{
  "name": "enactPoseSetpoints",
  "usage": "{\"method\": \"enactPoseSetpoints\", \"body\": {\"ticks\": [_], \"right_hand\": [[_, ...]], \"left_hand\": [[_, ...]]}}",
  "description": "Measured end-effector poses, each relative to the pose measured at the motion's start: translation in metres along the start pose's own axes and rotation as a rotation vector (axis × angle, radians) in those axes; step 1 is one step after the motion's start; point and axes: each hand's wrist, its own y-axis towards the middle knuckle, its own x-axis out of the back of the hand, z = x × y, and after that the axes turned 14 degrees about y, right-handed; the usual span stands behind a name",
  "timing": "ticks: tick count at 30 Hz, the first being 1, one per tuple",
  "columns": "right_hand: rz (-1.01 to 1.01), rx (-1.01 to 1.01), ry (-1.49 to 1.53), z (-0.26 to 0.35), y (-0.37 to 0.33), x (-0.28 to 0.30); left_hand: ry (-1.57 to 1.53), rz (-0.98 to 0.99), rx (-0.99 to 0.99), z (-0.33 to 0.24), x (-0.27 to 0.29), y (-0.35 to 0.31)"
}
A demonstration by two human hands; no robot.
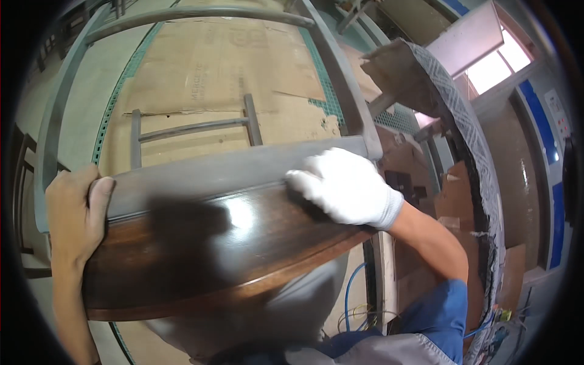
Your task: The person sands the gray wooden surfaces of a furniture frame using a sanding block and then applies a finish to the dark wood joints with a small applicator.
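In front of me is a piece of wooden furniture with a glossy dark brown curved panel (182, 261), a dull grey rail (213, 167) along its far side, and long grey legs reaching away. My bare left hand (78, 204) grips the left end of the rail, with its thumb over the top and its fingers around the outer side. My right hand (347, 185), in a white knit glove, presses on the right part, where rail and brown panel meet. Its fingers are bent and held together; whatever may be under them is hidden.
Beyond the rail, flattened cardboard (213, 67) lies over green grating (331, 106). A small grey wooden frame (194, 129) is there too. To the right stands a plastic-wrapped edge (462, 121) along a brown surface. A blue hose (348, 292) hangs near my right side.
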Motion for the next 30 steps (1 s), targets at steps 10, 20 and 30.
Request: {"method": "enactPoseSetpoints", "body": {"ticks": [10, 20, 30], "right_hand": [[-0.205, 0.182, 0.090, -0.003, 0.019, -0.017], [-0.352, 0.065, 0.296, -0.016, 0.019, -0.029], [-0.436, 0.191, 0.190, -0.053, -0.035, -0.025]], "left_hand": [[0.074, 0.029, -0.027, 0.012, -0.007, -0.003], [0.075, 0.104, -0.080, 0.019, -0.009, 0.009], [0.095, 0.125, -0.018, 0.000, 0.010, 0.010]]}}
